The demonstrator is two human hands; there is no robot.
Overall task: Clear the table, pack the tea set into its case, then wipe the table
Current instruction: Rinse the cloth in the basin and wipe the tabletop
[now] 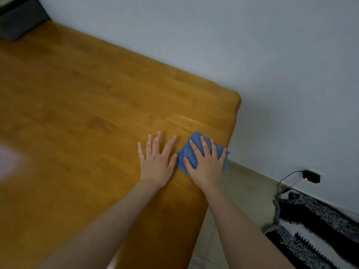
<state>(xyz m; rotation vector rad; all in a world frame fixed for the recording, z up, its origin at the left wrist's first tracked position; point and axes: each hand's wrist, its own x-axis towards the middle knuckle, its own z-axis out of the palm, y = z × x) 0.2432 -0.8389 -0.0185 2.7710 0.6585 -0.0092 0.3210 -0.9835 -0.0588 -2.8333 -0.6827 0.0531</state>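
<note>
Head view: the table [93, 98] fills the left and middle of the picture. Its far edge runs along the wall [252, 45], and its right edge drops from a rounded far corner down toward the person. One blue cloth [195, 137] lies flat on the table right at that right edge, near the corner, and its outer corner reaches just past the edge.

Both hands are in view, side by side. The right hand [206, 167] lies flat on the cloth with its fingers straight and spread, pressing it down without curling round it. The left hand [156, 162] lies palm down on the bare wood just left of the cloth, fingers straight and spread, holding nothing; its thumb comes close to the cloth's left edge. Bare wood stretches to the left of the hands and beyond them toward the wall.

One dark box [19, 18] stands at the table's far left, well apart from the hands. A pale blur [7, 162] at the left border is too smeared to tell what it is.

The table is glossy honey-brown wood in joined strips. Past its right edge lies a beige floor [244, 183], with one black-and-white shaggy rug [320, 220]. One black plug [311, 176] with a red light sits low on the grey-white wall, its cable trailing down.
</note>
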